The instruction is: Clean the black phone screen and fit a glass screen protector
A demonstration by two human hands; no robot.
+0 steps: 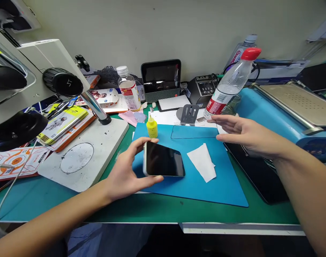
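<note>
My left hand (130,169) grips a dark-screened phone (164,159) by its left end, fingers at the top edge and thumb along the lower edge, over the blue mat (179,187). At the right, my right hand (237,134) is raised with its fingers apart, near the right end of a thin clear sheet with a dark outline (193,132). Whether the fingertips touch that sheet I cannot tell. A folded white wipe (202,162) lies on the mat between the hands. Behind the phone stands a small yellow bottle (152,127).
A microscope stand (109,142) fills the left side. Large plastic bottles (224,91) (129,89) stand at the back, with a dark display (162,76) between them. A blue machine (272,110) and a black panel (255,171) are at the right.
</note>
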